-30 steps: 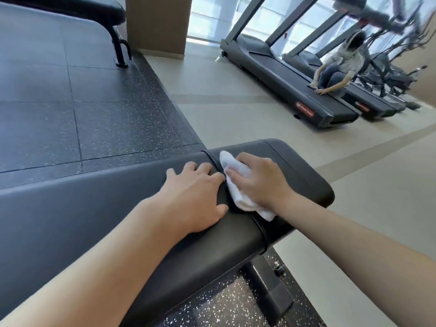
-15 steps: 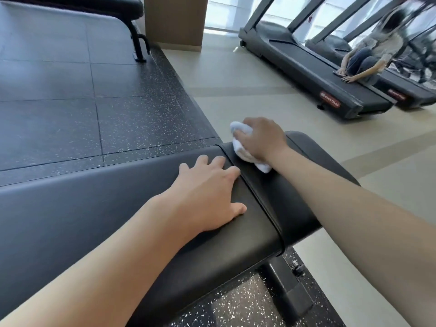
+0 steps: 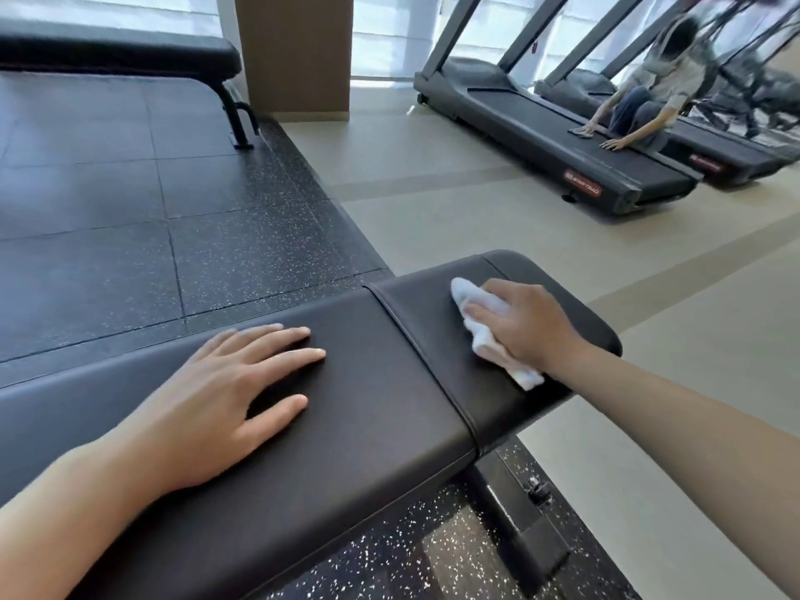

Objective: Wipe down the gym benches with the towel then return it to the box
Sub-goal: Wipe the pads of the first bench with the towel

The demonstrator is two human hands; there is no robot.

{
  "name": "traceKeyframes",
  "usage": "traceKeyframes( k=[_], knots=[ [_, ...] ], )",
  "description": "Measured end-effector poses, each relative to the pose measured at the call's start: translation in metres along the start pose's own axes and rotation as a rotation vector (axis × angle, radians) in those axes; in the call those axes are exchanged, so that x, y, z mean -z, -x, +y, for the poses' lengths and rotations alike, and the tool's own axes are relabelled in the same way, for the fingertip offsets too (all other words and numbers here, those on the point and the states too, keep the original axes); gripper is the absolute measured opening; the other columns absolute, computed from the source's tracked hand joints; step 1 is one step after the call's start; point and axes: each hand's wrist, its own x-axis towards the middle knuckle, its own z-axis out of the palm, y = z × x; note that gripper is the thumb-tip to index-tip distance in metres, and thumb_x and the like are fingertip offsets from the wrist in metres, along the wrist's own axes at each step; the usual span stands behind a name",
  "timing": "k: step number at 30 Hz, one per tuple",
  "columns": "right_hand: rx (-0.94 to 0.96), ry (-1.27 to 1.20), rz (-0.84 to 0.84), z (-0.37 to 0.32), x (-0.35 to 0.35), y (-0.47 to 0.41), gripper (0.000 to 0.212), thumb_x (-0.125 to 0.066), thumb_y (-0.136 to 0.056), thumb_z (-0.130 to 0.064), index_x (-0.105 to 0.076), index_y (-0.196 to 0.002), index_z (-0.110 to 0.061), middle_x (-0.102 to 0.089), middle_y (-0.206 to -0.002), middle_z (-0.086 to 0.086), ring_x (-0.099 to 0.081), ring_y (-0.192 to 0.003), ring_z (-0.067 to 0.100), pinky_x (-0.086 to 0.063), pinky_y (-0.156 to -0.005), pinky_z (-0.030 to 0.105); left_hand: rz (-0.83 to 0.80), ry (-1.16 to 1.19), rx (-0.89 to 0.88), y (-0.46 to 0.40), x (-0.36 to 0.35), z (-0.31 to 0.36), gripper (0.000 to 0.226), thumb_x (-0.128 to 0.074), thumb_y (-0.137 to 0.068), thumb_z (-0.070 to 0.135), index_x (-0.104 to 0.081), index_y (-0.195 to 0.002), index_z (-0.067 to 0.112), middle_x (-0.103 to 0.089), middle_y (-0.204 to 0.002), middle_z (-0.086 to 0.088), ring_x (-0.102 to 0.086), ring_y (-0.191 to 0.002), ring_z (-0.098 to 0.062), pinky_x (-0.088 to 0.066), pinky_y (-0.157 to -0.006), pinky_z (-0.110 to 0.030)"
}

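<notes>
Since a second ago your towel (image 3: 491, 335) has slid off the seam onto the end pad of the desk (image 3: 368, 409), so that pad is the stretch being wiped. Your right hand (image 3: 526, 329) grips the towel; your left hand (image 3: 225, 396) lies flat, holding nothing. Count one towel, two benches including the far bench (image 3: 125, 54), two treadmills (image 3: 558, 140); no box shows.

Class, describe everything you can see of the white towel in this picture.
The white towel is a small, soft-looking cloth, bunched and creased. It lies on the short end pad of the black padded bench, right of the seam. The right hand grips it, fingers curled over its middle, so only its two ends show.
</notes>
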Motion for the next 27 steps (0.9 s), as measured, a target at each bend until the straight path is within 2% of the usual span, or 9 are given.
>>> traceKeyframes(
  k=[3,7,11,13,15,18,21,24,27],
  knots=[
    [-0.061,0.058,0.061,0.012,-0.008,-0.043,0.034,-0.055,-0.096,-0.050,-0.056,-0.074,-0.023,-0.062,-0.072,-0.006,-0.062,-0.078,0.026,-0.042,-0.067,0.037,0.076,0.050,0.004,-0.006,0.002,-0.010,0.048,-0.045,-0.093,0.063,-0.053,-0.138,0.048,-0.042,-0.149,0.032,-0.037,-0.143,-0.001,-0.034,-0.120,-0.039],
    [-0.080,0.128,0.077,-0.015,-0.034,-0.103,0.032,-0.048,-0.095,-0.048,-0.056,-0.078,-0.022,-0.058,-0.075,-0.003,-0.060,-0.084,0.033,-0.035,-0.067,0.037,0.114,0.070,-0.003,-0.020,0.002,-0.015,0.046,-0.048,-0.091,0.062,-0.058,-0.133,0.046,-0.047,-0.140,0.029,-0.041,-0.135,-0.002,-0.036,-0.117,-0.036],
    [0.085,0.103,-0.007,-0.096,-0.066,-0.098,0.030,-0.055,-0.092,-0.051,-0.053,-0.077,-0.025,-0.055,-0.073,-0.005,-0.062,-0.085,0.031,-0.034,-0.067,0.034,0.112,0.094,-0.021,-0.017,0.001,-0.021,0.045,-0.051,-0.092,0.059,-0.061,-0.133,0.043,-0.050,-0.141,0.027,-0.043,-0.135,-0.002,-0.035,-0.117,-0.032],
    [0.212,0.056,-0.020,-0.140,-0.077,-0.063,0.033,-0.059,-0.091,-0.053,-0.048,-0.076,-0.025,-0.051,-0.068,-0.006,-0.061,-0.082,0.030,-0.031,-0.065,0.034,0.193,0.104,0.004,-0.016,0.002,-0.021,0.035,-0.056,-0.090,0.046,-0.070,-0.122,0.037,-0.058,-0.133,0.023,-0.052,-0.127,-0.006,-0.042,-0.111,-0.032],
    [0.306,-0.007,-0.028,-0.166,-0.077,-0.013,0.035,-0.061,-0.091,-0.053,-0.048,-0.078,-0.024,-0.057,-0.069,-0.001,-0.061,-0.076,0.028,-0.034,-0.062,0.035,0.313,0.123,0.054,-0.013,0.003,-0.023,0.022,-0.060,-0.087,0.028,-0.075,-0.104,0.030,-0.065,-0.118,0.019,-0.060,-0.113,-0.012,-0.046,-0.103,-0.030],
    [0.385,-0.076,-0.104,-0.164,-0.060,0.065,0.036,-0.060,-0.091,-0.055,-0.057,-0.082,-0.020,-0.058,-0.070,-0.002,-0.054,-0.067,0.023,-0.044,-0.063,0.038,0.344,0.127,0.107,-0.007,0.007,-0.024,0.017,-0.069,-0.086,0.014,-0.076,-0.097,0.026,-0.068,-0.111,0.015,-0.061,-0.106,-0.014,-0.044,-0.098,-0.023],
    [0.364,-0.108,-0.185,-0.131,-0.037,0.092,0.034,-0.063,-0.093,-0.052,-0.059,-0.081,-0.020,-0.050,-0.067,-0.004,-0.046,-0.062,0.018,-0.045,-0.062,0.038,0.277,0.138,0.094,-0.005,0.008,-0.016,0.015,-0.070,-0.088,0.018,-0.076,-0.100,0.025,-0.068,-0.113,0.015,-0.060,-0.109,-0.016,-0.048,-0.100,-0.032],
    [0.251,0.007,-0.067,-0.108,-0.030,0.054,0.034,-0.062,-0.092,-0.055,-0.060,-0.085,-0.022,-0.056,-0.066,-0.005,-0.055,-0.065,0.022,-0.047,-0.065,0.038,0.246,0.142,0.073,-0.008,0.008,-0.014,0.015,-0.069,-0.089,0.020,-0.075,-0.102,0.025,-0.067,-0.114,0.014,-0.058,-0.110,-0.017,-0.048,-0.100,-0.035],
    [0.191,0.126,0.044,-0.120,-0.052,0.002,0.029,-0.057,-0.094,-0.054,-0.060,-0.089,-0.025,-0.068,-0.081,-0.001,-0.065,-0.084,0.032,-0.038,-0.068,0.036,0.257,0.130,0.079,-0.009,0.007,-0.016,0.016,-0.068,-0.089,0.021,-0.075,-0.102,0.026,-0.067,-0.113,0.014,-0.057,-0.109,-0.017,-0.047,-0.099,-0.032]
  ],
)
